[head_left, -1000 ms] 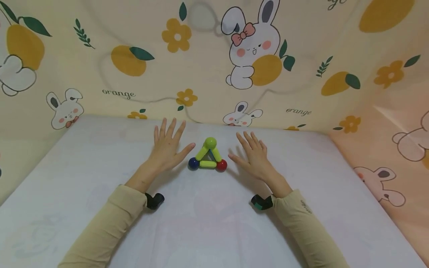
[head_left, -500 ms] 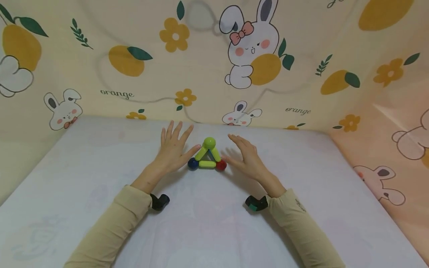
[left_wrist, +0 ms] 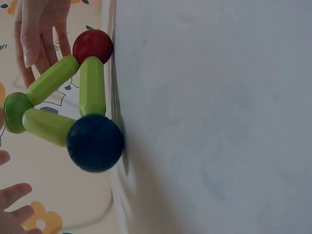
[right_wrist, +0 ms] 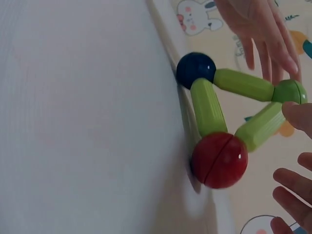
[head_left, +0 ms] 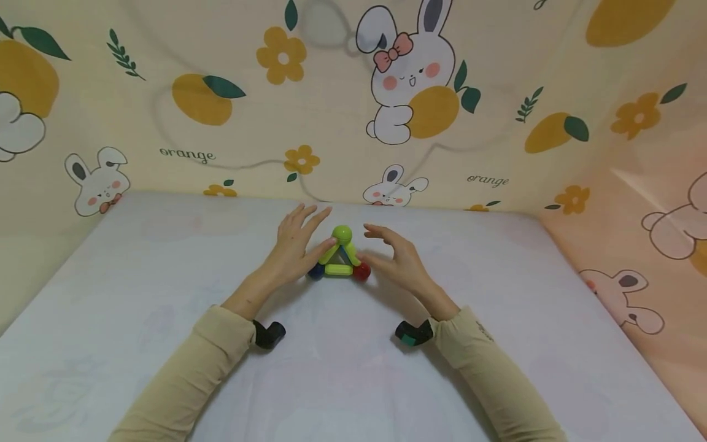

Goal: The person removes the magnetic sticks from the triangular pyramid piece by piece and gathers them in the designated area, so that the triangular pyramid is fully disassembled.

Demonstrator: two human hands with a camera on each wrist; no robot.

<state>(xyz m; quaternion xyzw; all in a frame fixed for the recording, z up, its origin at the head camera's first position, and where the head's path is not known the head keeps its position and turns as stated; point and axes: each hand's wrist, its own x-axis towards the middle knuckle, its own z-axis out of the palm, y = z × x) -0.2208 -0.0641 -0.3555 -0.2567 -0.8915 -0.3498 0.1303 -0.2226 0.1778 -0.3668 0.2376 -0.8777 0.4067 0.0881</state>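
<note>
We've got a ball-and-rod triangle (head_left: 339, 269) on the white tabletop (head_left: 342, 368), around the centre of the head frame. Green ball (head_left: 342, 234) on top, raised off the table; blue ball (head_left: 316, 272) lower left, red ball (head_left: 361, 271) lower right; yellow-green rods between. We see the left hand (head_left: 293, 245) just left of it, fingers released and apart, thumb overlapping the left rod. Right hand (head_left: 403, 261) is just right, fingers loosely bent, grasping nothing, thumb near the red ball's side. Thumb contact: we can't tell. Left wrist view puts the blue ball nearest, left of centre; right wrist view, the red ball. Rabbit-and-orange backdrop (head_left: 232, 37) fills the upper head frame.
</note>
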